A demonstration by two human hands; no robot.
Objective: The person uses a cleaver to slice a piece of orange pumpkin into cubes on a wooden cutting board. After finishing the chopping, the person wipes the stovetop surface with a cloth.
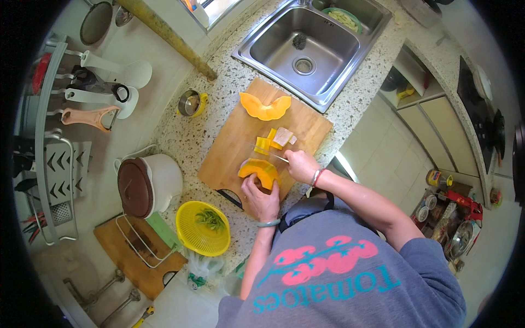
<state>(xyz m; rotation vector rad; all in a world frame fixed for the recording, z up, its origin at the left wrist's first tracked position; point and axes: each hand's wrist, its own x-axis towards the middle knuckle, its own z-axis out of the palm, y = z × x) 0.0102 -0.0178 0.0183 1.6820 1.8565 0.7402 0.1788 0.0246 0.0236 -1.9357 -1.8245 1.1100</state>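
My left hand presses its curled fingers on a curved wedge of pumpkin on the near part of a wooden cutting board. In my right hand is the handle of a knife; its thin blade reaches left, just beyond the wedge, and is hard to make out. Several cut pumpkin chunks lie past the blade, one with its pale rind up. A larger curved pumpkin piece rests at the board's far end.
Beyond the board is a steel sink with a scrubber. To the left stand a yellow cup, a white pot with a brown lid and a yellow colander with green vegetables. Utensils hang from a rack.
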